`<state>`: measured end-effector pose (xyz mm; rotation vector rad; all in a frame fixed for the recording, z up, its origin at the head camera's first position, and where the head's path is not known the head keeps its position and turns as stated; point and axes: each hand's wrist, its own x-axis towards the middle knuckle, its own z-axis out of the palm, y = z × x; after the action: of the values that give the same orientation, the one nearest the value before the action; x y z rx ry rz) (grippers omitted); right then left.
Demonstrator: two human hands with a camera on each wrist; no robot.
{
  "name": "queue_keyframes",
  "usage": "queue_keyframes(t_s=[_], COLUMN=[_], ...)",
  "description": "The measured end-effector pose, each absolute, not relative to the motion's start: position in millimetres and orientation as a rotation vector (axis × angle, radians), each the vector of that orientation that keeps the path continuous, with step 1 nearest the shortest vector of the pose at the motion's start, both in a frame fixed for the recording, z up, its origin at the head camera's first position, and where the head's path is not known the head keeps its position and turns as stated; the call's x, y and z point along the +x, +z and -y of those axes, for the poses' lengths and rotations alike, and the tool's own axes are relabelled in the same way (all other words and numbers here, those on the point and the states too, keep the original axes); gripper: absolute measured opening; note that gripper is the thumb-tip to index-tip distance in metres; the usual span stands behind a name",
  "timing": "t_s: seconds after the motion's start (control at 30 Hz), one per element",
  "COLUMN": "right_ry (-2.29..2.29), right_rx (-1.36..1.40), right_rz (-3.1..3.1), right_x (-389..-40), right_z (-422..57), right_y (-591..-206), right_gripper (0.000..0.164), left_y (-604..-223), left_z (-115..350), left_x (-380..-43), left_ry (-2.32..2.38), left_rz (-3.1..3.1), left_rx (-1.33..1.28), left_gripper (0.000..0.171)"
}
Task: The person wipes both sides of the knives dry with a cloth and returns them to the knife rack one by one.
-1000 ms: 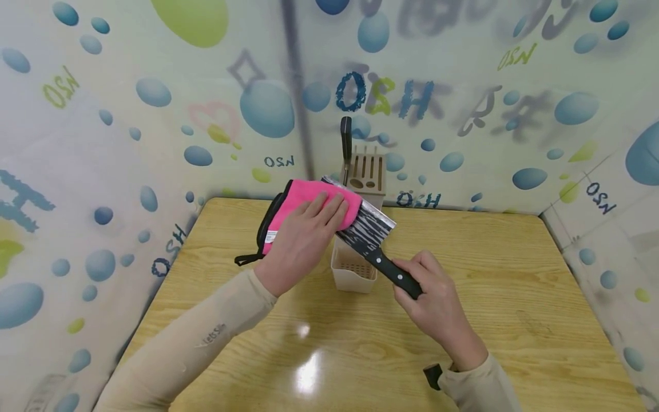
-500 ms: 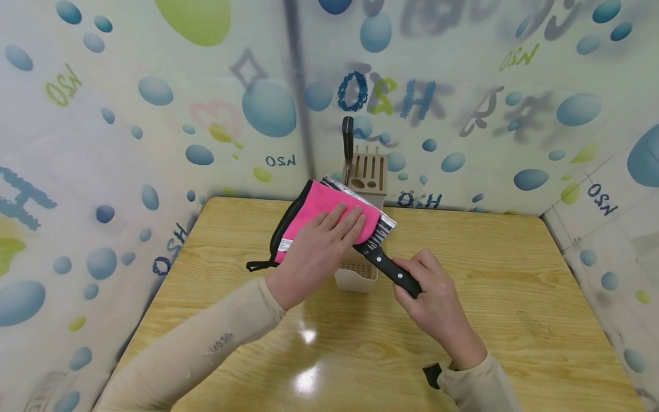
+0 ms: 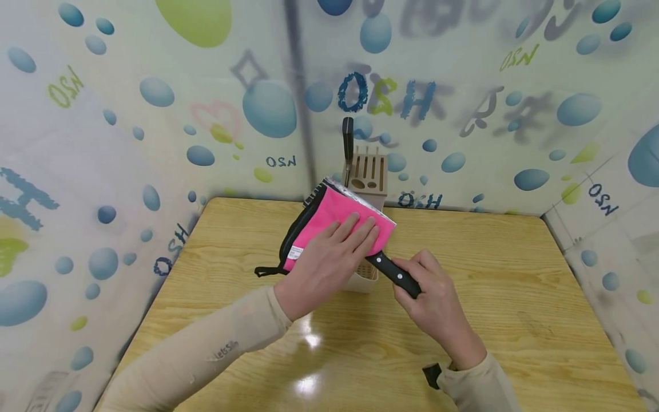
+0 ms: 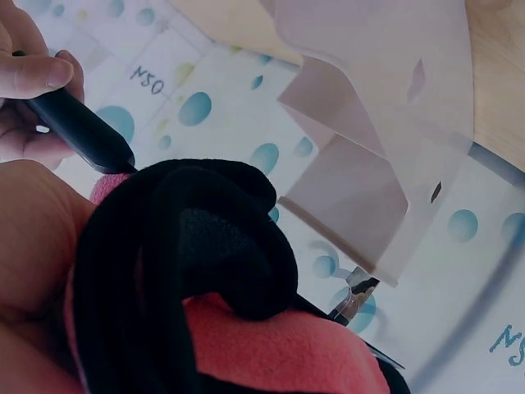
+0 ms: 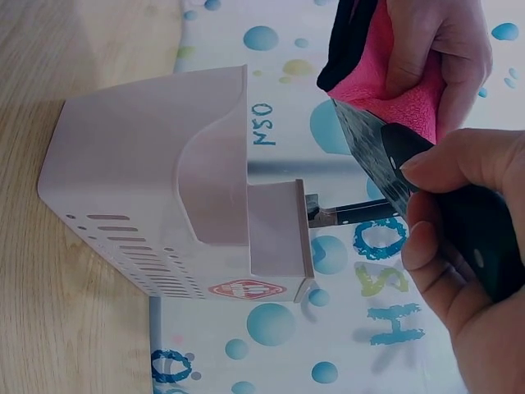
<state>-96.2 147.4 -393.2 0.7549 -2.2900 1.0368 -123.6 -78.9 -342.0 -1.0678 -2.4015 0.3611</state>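
A cleaver (image 3: 385, 265) with a riveted black handle is held tilted above the table. My right hand (image 3: 435, 300) grips its handle. Folded over the blade is a pink cloth (image 3: 334, 205) with black edging, a white label and a black loop. My left hand (image 3: 329, 260) lies on top of the cloth in the head view. From the right wrist, its thumb shows on the blade's other side, so it pinches the cloth round the blade. Most of the blade (image 5: 361, 139) is covered in the head view; part of its dark, streaked face shows in the right wrist view.
A beige knife holder (image 5: 139, 156) stands behind and below the cleaver, with slots in its top and an open front bin. Another black-handled knife (image 3: 348, 137) is upright in it. The wooden table (image 3: 515, 286) meets bubble-patterned walls (image 3: 453, 68) at the back and sides.
My left hand and the cloth have slid right along the blade toward the handle, leaving the blade's far end showing at upper left. The right hand and cleaver have hardly moved.
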Motion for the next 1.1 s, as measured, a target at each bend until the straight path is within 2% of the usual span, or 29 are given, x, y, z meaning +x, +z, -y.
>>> queue_keyframes(t_s=[0.73, 1.1], right_ry=[1.043, 1.066], right_rx=[0.766, 0.741], right_rz=[2.285, 2.311], right_x=[-95.1, -93.8], right_z=[-147.1, -147.0], right_y=[-392.8, -392.1], right_gripper=[0.032, 0.033], left_y=[-336.4, -334.2], left_z=[84.5, 92.0], left_x=[-133.2, -143.2], left_ry=[0.320, 0.311], left_rz=[2.494, 2.537], left_rx=[-1.045, -1.003], left_gripper=[0.065, 0.059])
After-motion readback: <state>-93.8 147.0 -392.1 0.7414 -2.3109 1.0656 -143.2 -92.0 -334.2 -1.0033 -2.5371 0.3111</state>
